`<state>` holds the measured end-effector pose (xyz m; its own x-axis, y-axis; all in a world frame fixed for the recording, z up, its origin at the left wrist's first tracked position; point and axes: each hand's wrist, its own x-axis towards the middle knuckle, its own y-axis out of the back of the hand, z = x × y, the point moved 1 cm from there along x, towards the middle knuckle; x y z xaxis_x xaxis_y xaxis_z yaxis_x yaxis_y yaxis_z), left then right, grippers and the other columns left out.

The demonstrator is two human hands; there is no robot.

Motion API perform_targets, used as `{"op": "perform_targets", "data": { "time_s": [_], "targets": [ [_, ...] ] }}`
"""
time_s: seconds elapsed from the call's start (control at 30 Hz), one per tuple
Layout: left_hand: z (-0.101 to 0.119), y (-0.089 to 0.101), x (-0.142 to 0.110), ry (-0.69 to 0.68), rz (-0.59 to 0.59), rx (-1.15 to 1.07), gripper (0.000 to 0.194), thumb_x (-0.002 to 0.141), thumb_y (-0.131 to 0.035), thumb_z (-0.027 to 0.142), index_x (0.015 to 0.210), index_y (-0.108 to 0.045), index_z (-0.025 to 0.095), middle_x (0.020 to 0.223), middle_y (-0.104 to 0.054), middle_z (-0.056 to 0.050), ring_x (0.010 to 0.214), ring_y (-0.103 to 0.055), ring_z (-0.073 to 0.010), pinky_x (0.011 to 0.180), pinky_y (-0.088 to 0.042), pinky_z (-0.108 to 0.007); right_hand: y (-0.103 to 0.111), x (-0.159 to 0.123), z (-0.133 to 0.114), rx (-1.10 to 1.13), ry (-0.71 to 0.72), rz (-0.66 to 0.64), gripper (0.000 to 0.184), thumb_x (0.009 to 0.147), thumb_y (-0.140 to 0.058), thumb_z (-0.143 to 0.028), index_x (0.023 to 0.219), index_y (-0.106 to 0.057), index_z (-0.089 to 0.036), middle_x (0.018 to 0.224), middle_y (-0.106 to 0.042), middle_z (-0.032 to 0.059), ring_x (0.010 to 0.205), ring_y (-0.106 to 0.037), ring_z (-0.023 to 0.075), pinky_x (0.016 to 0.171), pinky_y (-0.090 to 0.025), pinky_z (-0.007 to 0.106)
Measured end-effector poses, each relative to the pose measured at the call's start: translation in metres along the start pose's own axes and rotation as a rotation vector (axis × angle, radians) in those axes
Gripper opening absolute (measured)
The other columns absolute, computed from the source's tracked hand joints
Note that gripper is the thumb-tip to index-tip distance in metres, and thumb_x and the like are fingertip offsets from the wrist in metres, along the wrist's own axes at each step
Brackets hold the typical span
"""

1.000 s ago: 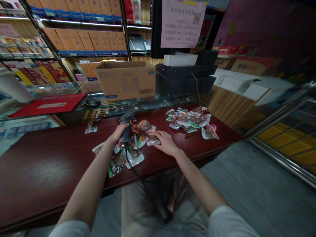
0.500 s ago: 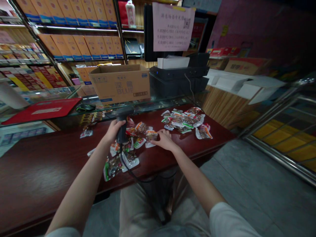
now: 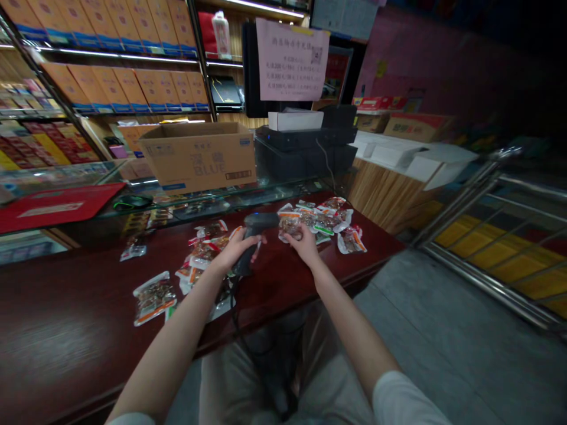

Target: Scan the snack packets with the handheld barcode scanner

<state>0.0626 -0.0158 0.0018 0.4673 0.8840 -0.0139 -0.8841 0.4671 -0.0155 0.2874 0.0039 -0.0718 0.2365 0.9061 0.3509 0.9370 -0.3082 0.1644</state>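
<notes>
My left hand (image 3: 240, 248) is wrapped round the grip of a black barcode scanner (image 3: 261, 221), its head pointing right. In my right hand (image 3: 303, 243) is a clear snack packet (image 3: 290, 224) with an orange stripe, held just in front of the scanner head. Beyond my right hand lies a pile of similar packets (image 3: 325, 219), and one packet (image 3: 352, 240) sits at its right edge. More packets (image 3: 204, 252) are heaped beside and partly behind my left hand. Another packet (image 3: 154, 297) lies flat left of my left forearm.
The dark red counter (image 3: 88, 307) carries the packets. Behind stand an open cardboard box (image 3: 199, 159), a black machine (image 3: 305, 153) and a screen with a pink notice (image 3: 292, 62). A red folder (image 3: 57, 206) lies left. A metal railing (image 3: 487, 265) runs at right.
My right hand has lifted an orange-striped packet from the left heap and moved it right. The scanner in my left hand has swung rightward towards it. The camera view has shifted slightly.
</notes>
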Motion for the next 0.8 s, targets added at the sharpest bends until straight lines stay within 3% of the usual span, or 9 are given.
{"op": "perform_targets", "data": {
  "time_s": [0.13,0.4,0.6,0.7,0.8],
  "targets": [
    [-0.008,-0.009,0.003,-0.002,-0.012,-0.028,0.04,0.076,-0.072,0.051,0.09,-0.059,0.016,0.05,-0.055,0.003,0.04,-0.051,-0.0111,0.038,-0.039,-0.02,-0.002,-0.006,-0.005,-0.002,-0.008,-0.06,0.044,0.074,-0.073,-0.046,0.106,-0.055,-0.022,0.106,-0.074,0.0095,0.093,-0.072,0.0243,0.075,-0.06,0.037],
    [-0.005,-0.019,0.0,-0.039,0.014,-0.09,0.036,0.074,-0.074,0.045,0.088,-0.057,0.016,0.063,-0.061,0.001,0.042,-0.051,-0.0092,0.039,-0.041,-0.022,-0.004,-0.009,-0.01,-0.036,-0.022,-0.097,0.038,0.074,-0.072,-0.042,0.099,-0.055,-0.02,0.081,-0.067,0.0011,0.065,-0.066,0.0163,0.06,-0.055,0.028],
    [-0.004,-0.02,-0.004,0.005,-0.009,-0.057,0.044,0.073,-0.076,0.052,0.093,-0.062,0.015,0.053,-0.056,0.003,0.042,-0.05,-0.0101,0.04,-0.039,-0.021,-0.005,-0.012,-0.003,-0.069,0.021,-0.12,0.04,0.077,-0.07,-0.045,0.106,-0.054,-0.022,0.1,-0.073,0.0078,0.085,-0.071,0.0215,0.074,-0.058,0.034],
    [-0.002,-0.009,-0.009,0.012,-0.003,-0.072,0.051,0.073,-0.076,0.054,0.103,-0.064,0.015,0.053,-0.057,0.002,0.043,-0.052,-0.0114,0.04,-0.04,-0.021,0.0,-0.009,-0.008,-0.1,0.062,-0.06,0.053,0.078,-0.069,-0.043,0.122,-0.048,-0.021,0.109,-0.073,0.0117,0.095,-0.071,0.0246,0.084,-0.056,0.038],
    [0.004,0.009,-0.016,-0.012,0.08,-0.101,0.052,0.076,-0.073,0.056,0.106,-0.066,0.014,0.052,-0.055,0.003,0.041,-0.048,-0.0103,0.04,-0.038,-0.022,0.016,0.005,-0.018,-0.265,0.078,0.052,0.069,0.083,-0.065,-0.044,0.14,-0.037,-0.019,0.11,-0.073,0.0139,0.102,-0.07,0.028,0.091,-0.052,0.042]
  ]
}}
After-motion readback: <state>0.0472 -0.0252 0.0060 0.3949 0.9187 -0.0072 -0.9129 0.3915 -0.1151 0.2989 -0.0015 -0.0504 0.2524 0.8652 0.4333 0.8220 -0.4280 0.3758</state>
